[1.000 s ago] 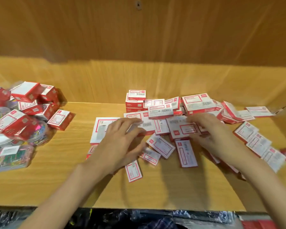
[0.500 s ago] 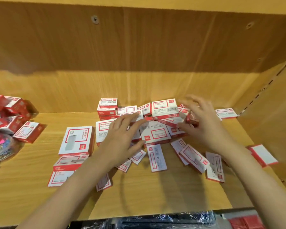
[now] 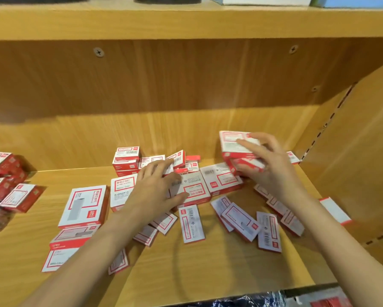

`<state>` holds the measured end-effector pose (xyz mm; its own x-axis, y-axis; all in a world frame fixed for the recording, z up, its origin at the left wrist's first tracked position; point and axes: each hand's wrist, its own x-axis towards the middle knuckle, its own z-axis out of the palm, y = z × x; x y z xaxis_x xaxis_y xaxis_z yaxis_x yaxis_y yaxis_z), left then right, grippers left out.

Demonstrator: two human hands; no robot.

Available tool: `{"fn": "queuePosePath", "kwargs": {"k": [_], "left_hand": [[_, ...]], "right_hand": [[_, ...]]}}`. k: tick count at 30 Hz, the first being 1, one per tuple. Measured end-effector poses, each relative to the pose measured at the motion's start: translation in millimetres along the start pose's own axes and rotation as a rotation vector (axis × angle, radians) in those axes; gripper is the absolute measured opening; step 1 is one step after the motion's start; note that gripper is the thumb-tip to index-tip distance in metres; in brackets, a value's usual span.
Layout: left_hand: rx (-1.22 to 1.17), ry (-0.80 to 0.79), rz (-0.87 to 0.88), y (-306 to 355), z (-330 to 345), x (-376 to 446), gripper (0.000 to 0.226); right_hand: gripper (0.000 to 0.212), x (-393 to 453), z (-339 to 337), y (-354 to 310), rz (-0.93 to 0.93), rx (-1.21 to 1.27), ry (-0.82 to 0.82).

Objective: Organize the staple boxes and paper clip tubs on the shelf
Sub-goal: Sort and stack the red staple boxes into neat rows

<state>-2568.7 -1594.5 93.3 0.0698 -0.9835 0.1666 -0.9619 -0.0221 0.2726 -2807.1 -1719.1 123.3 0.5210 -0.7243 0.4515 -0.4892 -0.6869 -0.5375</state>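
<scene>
Your right hand (image 3: pixel 272 171) gripped a raised staple box (image 3: pixel 237 144); your left hand (image 3: pixel 155 189) lay flat, fingers spread, on scattered boxes (image 3: pixel 192 189).

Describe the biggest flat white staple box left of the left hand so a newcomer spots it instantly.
Start at the wooden shelf. Left of the left hand lies the large box, flat, label up. Its grey product picture and larger face set it apart from its neighbours.

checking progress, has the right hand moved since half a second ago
Yes. The right hand has lifted staple boxes off the pile, up toward the shelf's back wall.
</scene>
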Motion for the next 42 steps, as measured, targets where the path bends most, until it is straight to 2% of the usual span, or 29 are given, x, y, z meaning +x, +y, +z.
{"fn": "queuePosePath", "kwargs": {"k": [3, 5, 7, 9, 11, 14, 16, 21, 25, 28, 33, 38, 40, 42], "left_hand": [[-0.090, 0.090, 0.087, 20.2, 6.5, 11.3, 0.063], [-0.140, 0.025, 0.114, 41.5, 10.8, 21.5, 0.059], [-0.135, -0.076, 0.112, 56.6, 20.0, 33.4, 0.063], [-0.071, -0.140, 0.115, 62.7, 27.2, 44.3, 0.067], [-0.037, -0.158, 0.121, 61.7, 33.7, 51.2, 0.065], [-0.046, -0.141, 0.121, 60.5, 35.8, 53.9, 0.060], [-0.065, -0.125, 0.114, 63.3, 34.4, 53.2, 0.060], [-0.083, -0.196, 0.087, 61.7, 25.6, 52.6, 0.062], [-0.056, -0.226, 0.097, 61.7, 19.0, 54.4, 0.062], [-0.065, -0.195, 0.088, 64.0, 20.1, 53.4, 0.063], [-0.068, -0.198, 0.086, 61.5, 19.0, 53.2, 0.064], [-0.021, -0.233, 0.095, 63.7, 14.5, 55.1, 0.061], [-0.033, -0.290, 0.055, 61.0, 10.6, 60.9, 0.054], [-0.095, -0.306, 0.005, 57.8, 5.7, 70.4, 0.040]], "right_hand": [[0.052, -20.7, -34.7, 27.0, 0.203, -0.039, 0.086], [0.054, -40.2, -42.5, 40.8, 0.304, -0.050, 0.076], [0.058, -55.1, -38.7, 50.2, 0.370, -0.104, -0.004], [0.059, -61.7, -32.9, 57.8, 0.407, -0.297, -0.121], [0.057, -59.5, -34.3, 57.5, 0.416, -0.427, -0.165], [0.043, -42.7, -40.2, 44.6, 0.296, -0.334, -0.068], [0.038, -23.9, -33.8, 36.8, 0.210, -0.321, -0.093], [0.059, 19.8, -0.1, 23.5, 0.423, -0.384, -0.481], [0.080, 26.9, 13.0, 20.8, 0.477, -0.330, -0.503], [0.085, 32.0, 22.7, 14.5, 0.487, -0.373, -0.496], [0.069, 29.0, 21.2, 12.4, 0.399, -0.356, -0.408], [0.059, 40.3, -4.2, 12.9, 0.352, -0.254, -0.559], [0.048, 45.9, -9.7, 14.1, 0.361, -0.200, -0.513], [0.035, 49.7, -17.2, 17.5, 0.406, -0.162, -0.377]]}}
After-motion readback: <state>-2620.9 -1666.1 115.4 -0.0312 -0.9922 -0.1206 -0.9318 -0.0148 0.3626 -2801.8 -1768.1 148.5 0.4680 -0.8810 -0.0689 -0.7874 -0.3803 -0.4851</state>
